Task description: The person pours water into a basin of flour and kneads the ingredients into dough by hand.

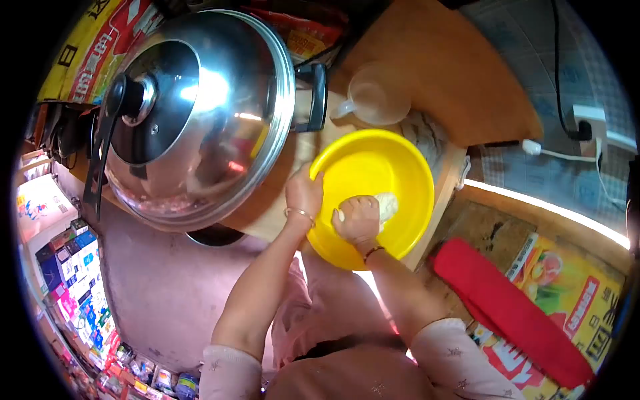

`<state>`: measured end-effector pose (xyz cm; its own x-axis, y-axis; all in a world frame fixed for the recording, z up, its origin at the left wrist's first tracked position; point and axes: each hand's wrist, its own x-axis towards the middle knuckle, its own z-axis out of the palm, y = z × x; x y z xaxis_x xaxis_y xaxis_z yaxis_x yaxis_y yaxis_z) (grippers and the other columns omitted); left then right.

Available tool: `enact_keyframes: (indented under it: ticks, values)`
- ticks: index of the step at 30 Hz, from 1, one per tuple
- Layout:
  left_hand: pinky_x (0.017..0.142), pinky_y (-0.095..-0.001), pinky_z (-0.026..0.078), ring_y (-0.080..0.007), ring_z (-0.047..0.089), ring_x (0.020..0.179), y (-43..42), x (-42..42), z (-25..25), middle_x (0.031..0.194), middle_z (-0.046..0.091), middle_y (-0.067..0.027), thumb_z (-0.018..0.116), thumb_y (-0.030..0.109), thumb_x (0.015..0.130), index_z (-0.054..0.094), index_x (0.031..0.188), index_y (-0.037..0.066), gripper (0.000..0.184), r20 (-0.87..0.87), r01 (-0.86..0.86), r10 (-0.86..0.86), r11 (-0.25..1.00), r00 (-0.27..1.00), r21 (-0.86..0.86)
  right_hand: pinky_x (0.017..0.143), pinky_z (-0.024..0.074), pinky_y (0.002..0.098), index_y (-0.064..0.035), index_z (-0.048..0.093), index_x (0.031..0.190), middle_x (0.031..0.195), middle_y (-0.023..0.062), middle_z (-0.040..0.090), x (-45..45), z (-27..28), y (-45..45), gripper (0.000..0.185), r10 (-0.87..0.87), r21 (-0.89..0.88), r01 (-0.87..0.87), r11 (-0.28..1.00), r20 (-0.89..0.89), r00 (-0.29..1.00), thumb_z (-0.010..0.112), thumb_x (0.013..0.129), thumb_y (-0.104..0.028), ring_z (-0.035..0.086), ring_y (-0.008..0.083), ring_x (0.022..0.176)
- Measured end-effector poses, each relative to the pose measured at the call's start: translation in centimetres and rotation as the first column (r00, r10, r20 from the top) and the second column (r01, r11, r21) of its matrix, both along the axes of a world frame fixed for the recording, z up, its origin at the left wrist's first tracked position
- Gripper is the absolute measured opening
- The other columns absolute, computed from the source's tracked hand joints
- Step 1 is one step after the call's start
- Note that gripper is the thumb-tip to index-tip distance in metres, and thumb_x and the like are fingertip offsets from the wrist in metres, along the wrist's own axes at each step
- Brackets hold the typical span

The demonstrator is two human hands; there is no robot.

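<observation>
A bright yellow basin [415,167] stands on a wooden tabletop in front of me. Inside it lies a pale lump of dough [387,205]. My right hand [358,219] presses down on the dough with its fingers curled over it, hiding part of the lump. At the basin's left side, my left hand [305,195] is closed round the rim, with the fingers over the edge. There is a bangle on my left wrist and a dark band on my right.
A large pan with a shiny domed lid [220,133] stands left of the basin, its black side handle [311,98] close by. Behind the basin is a clear plastic jug [379,100]. A red padded roll [510,310] lies across printed cardboard [567,283] at right. A socket strip [589,120] trails cables.
</observation>
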<state>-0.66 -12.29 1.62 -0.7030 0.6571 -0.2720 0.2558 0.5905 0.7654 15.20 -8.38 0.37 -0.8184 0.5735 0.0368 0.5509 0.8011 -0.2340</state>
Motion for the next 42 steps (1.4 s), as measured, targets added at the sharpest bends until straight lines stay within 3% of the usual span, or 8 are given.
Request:
enact_keyframes:
  ticks: [10,16,18,21,24,25,36,42]
  values:
    - [0.067,-0.0441,0.047,-0.0398,0.059,0.077,0.5,0.0,0.6,0.08,0.061,-0.022,0.062,0.012,0.078,0.058,0.088,0.001,0.015,0.032,-0.049,0.048,0.998,0.998,0.05,0.063,0.0419,0.0377,-0.012,0.06,0.058,0.061,0.0053,0.058,-6.4,-1.9,3.7,0.02,0.035,-0.115,-0.038,0.993,-0.033,0.999,0.055,0.073,-0.025,0.056,0.0234,0.064]
    - [0.066,-0.0455,0.047,-0.0424,0.058,0.077,0.4,-0.3,0.5,0.08,0.061,-0.0236,0.061,0.016,0.08,0.059,0.086,0.001,0.017,-0.014,0.014,-0.014,1.0,1.0,0.018,0.059,0.048,0.0406,-0.0079,0.062,0.058,0.063,0.0123,0.061,-7.4,-2.5,4.4,0.024,0.047,-0.233,-0.005,0.972,0.171,0.984,0.054,0.072,-0.025,0.059,0.0309,0.06]
    - [0.068,-0.0464,0.047,-0.042,0.059,0.079,0.9,-0.9,0.5,0.082,0.062,-0.0231,0.062,0.018,0.079,0.06,0.089,0.002,0.019,-0.025,0.018,-0.016,0.999,1.0,0.051,0.063,0.0479,0.0399,-0.0082,0.063,0.059,0.065,0.0123,0.061,-6.3,-1.0,4.2,0.024,0.16,-0.229,-0.121,0.966,0.164,0.973,0.052,0.072,-0.026,0.059,0.029,0.064]
    - [0.07,-0.0473,0.048,-0.0412,0.059,0.08,0.9,-0.2,-0.4,0.084,0.062,-0.0224,0.063,0.018,0.078,0.061,0.091,0.003,0.02,-0.108,0.005,-0.007,1.0,0.994,-0.02,0.093,0.0375,0.039,-0.0089,0.066,0.069,0.078,0.0095,0.065,-2.0,1.4,1.6,0.022,0.705,-0.471,-0.533,0.703,0.366,0.607,0.051,0.072,-0.025,0.059,0.0241,0.089]
    - [0.07,-0.0471,0.048,-0.0411,0.06,0.081,0.6,-0.2,0.7,0.084,0.062,-0.0223,0.064,0.018,0.078,0.061,0.091,0.003,0.02,-0.051,0.011,-0.015,0.998,0.999,-0.065,0.098,0.0326,0.0418,-0.0079,0.066,0.078,0.096,0.0097,0.063,-1.8,4.0,1.8,0.02,0.338,-0.11,-0.329,0.938,0.084,0.937,0.052,0.075,-0.023,0.053,0.0236,0.102]
    - [0.07,-0.0475,0.048,-0.0413,0.06,0.081,0.4,-0.1,0.2,0.083,0.062,-0.0225,0.063,0.018,0.078,0.061,0.091,0.003,0.02,-0.064,0.003,-0.004,1.0,0.998,-0.009,0.101,0.0294,0.0448,-0.0077,0.065,0.085,0.105,0.0094,0.059,-2.1,3.6,2.3,0.019,-0.014,-0.024,0.011,1.0,-0.131,0.991,0.054,0.077,-0.021,0.049,0.0243,0.106]
    - [0.067,-0.0456,0.046,-0.0403,0.059,0.077,0.4,0.2,0.8,0.08,0.061,-0.0233,0.061,0.014,0.079,0.059,0.09,0.0,0.017,-0.012,0.002,-0.002,1.0,1.0,-0.013,0.08,0.039,0.0406,-0.008,0.065,0.069,0.078,0.0067,0.058,-5.2,-1.2,5.8,0.022,0.064,-0.086,-0.049,0.995,0.173,0.983,0.056,0.077,-0.026,0.053,0.0235,0.082]
    - [0.066,-0.0455,0.046,-0.0404,0.059,0.074,0.6,-0.2,1.1,0.079,0.061,-0.0232,0.06,0.009,0.079,0.059,0.092,0.0,0.016,0.008,-0.006,0.006,0.997,1.0,0.072,0.065,0.0443,0.0391,-0.0115,0.064,0.059,0.065,0.007,0.061,-7.3,-3.5,7.3,0.02,0.117,-0.062,-0.114,0.992,0.041,0.992,0.055,0.071,-0.025,0.058,0.0227,0.066]
